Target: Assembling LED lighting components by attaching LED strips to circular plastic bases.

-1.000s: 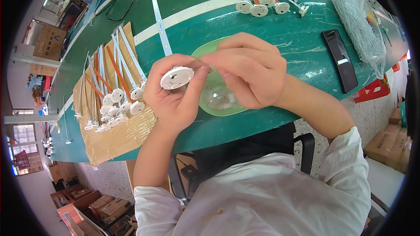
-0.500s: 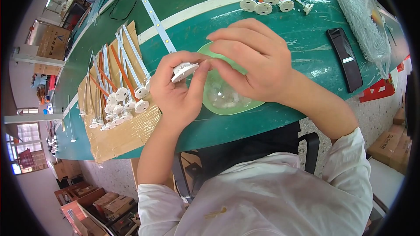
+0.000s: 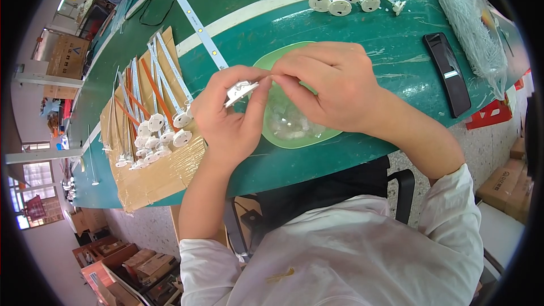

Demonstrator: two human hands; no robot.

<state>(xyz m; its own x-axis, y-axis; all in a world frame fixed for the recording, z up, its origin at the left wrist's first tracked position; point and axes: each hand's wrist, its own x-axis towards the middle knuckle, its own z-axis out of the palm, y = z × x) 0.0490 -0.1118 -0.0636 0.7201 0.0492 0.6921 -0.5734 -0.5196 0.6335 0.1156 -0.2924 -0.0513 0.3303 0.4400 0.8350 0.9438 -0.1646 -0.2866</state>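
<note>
My left hand [image 3: 229,113] is closed around the white round end cap [image 3: 241,92] of an LED strip [image 3: 195,25], which slants up and away to the far left. My right hand [image 3: 334,88] is closed in a pinch, its thumb and forefinger meeting my left fingertips just right of the cap. Whatever lies between those fingertips is too small to make out. Beneath both hands sits a light green bowl [image 3: 292,143] with small clear pieces [image 3: 292,124] in it.
On the left, several capped LED strips [image 3: 153,122] lie on flattened cardboard [image 3: 164,178]. More capped strips [image 3: 340,7] lie at the back. A black phone [image 3: 447,76] and a clear plastic bag of thin strands [image 3: 473,37] are on the right of the green table [image 3: 391,51].
My right hand has come down slightly and its fingers have closed together against my left fingertips. The end cap has tilted a little in my left hand.
</note>
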